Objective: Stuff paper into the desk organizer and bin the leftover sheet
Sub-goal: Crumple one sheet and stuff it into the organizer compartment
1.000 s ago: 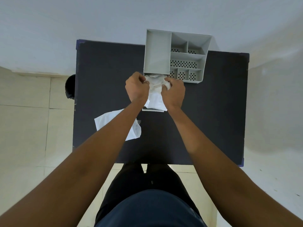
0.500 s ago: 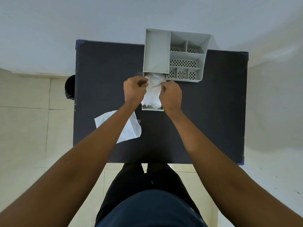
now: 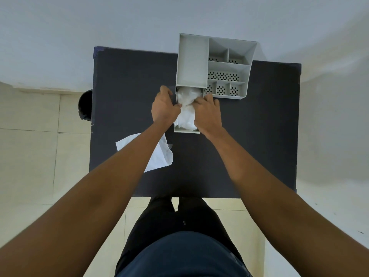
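We see a dark table [image 3: 249,140] that stands against a pale wall [image 3: 99,21]. On its far part stands the grey organizer [image 3: 227,66], with several open compartments and with a drawer [image 3: 186,131] pulled out toward us at its near left corner. The drawer holds crumpled white paper [image 3: 186,108]. Both hands are at this drawer. Our left hand [image 3: 164,107] is on the left side of the drawer, fingers curled, thumb touching the paper; we cannot tell if it really pinches the paper. Our right hand [image 3: 207,113] lies on the right side, its fingers bent down onto the paper and pressing it; the fingertips are hidden, so we cannot tell its grip either. A flat white sheet [image 3: 159,154] lies on the table, near left, partly under our left forearm. A dark round bin [image 3: 85,104] is on the tiled floor [image 3: 30,156], just beside the left edge of the table
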